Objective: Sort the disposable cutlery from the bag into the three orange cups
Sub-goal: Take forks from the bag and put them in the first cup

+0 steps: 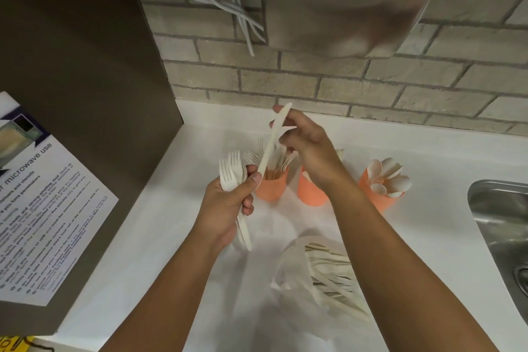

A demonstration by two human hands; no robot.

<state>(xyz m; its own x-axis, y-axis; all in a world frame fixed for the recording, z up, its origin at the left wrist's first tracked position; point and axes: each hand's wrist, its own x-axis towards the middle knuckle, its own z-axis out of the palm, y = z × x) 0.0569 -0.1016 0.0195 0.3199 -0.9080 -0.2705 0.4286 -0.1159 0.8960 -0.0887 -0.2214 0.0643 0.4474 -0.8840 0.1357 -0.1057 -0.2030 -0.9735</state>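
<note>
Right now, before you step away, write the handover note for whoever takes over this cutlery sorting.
Left hand grips a bundle of forks. Right hand pinches the upper end of a knife whose lower part runs into that bundle.
Left cup holds forks, right cup holds spoons; middle cup is mostly hidden behind the right hand.
Done: forks and spoons partly sorted.
Left: drop the knife and the forks in their cups, then empty the bag, which lies on the counter with cutlery inside.

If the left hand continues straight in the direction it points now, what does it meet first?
Probably the leftmost orange cup, just beyond the left hand; depth is unclear.
</note>
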